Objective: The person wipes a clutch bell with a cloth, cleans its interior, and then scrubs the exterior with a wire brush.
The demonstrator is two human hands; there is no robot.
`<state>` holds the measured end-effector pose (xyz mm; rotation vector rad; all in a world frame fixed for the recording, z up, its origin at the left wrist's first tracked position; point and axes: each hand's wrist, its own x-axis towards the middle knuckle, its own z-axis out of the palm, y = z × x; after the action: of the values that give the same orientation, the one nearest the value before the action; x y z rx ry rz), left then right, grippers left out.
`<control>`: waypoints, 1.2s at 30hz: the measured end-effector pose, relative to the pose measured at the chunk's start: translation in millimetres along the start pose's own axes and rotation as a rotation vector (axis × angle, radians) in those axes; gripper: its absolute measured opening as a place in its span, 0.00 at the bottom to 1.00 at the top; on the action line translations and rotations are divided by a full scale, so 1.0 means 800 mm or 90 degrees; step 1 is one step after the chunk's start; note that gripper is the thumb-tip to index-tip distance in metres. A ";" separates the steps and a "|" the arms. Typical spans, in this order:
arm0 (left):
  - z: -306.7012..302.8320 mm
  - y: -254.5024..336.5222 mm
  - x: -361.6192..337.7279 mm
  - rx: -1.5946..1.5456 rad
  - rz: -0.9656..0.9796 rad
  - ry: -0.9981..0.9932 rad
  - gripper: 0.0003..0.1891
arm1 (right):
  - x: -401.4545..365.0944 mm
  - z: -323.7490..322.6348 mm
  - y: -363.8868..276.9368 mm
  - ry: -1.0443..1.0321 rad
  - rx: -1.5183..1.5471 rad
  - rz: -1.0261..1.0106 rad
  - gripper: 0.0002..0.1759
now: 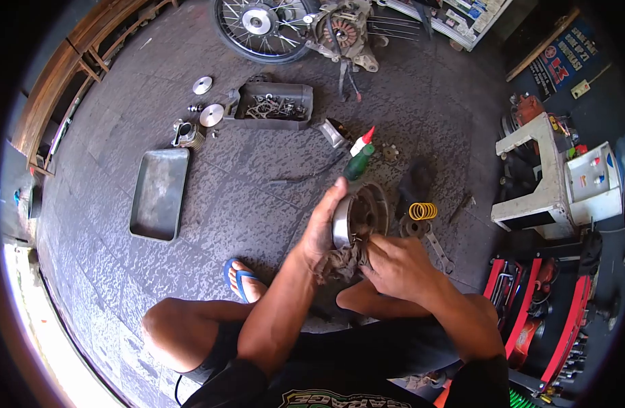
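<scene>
My left hand [318, 230] grips the left side of a round metal clutch part [364, 212], its thumb up along the shiny outer rim. A dirty rag [341, 264] hangs bunched below the part, between my hands. My right hand [396, 265] is closed at the part's lower right edge, fingertips pressed on the rag. Just beyond the part stands a green bottle [357, 163] beside a white bottle with a red tip [362, 142]. To the right, a yellow spring [423, 211] lies near a wrench [438, 253].
An empty grey tray [159, 194] lies at the left. Farther out are a bin of small parts [268, 124], metal discs [212, 115], a cylinder block [188, 134] and a wheel with an engine [343, 34]. At the right stand a white cabinet [547, 177] and red tool racks [523, 306].
</scene>
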<state>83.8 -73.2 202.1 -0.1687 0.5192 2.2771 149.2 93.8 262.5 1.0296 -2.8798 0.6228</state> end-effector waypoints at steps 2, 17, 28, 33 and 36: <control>0.006 -0.011 -0.003 0.014 0.071 0.025 0.41 | -0.004 0.006 -0.003 0.000 0.025 0.001 0.16; -0.001 -0.053 0.008 -0.072 0.295 -0.096 0.52 | 0.019 0.005 -0.033 0.115 0.254 0.160 0.11; -0.009 -0.002 -0.001 -0.044 0.010 -0.020 0.47 | 0.002 0.006 -0.005 -0.017 -0.050 -0.029 0.15; 0.008 -0.023 -0.005 -0.115 0.133 -0.032 0.39 | -0.001 0.006 -0.019 0.029 0.022 0.010 0.14; 0.011 -0.029 -0.002 -0.067 0.195 -0.024 0.41 | 0.003 0.010 -0.029 0.090 0.092 0.068 0.14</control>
<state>102.2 -56.5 203.7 -0.1035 0.4296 2.6035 162.3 73.3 263.8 0.8120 -2.8152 0.8830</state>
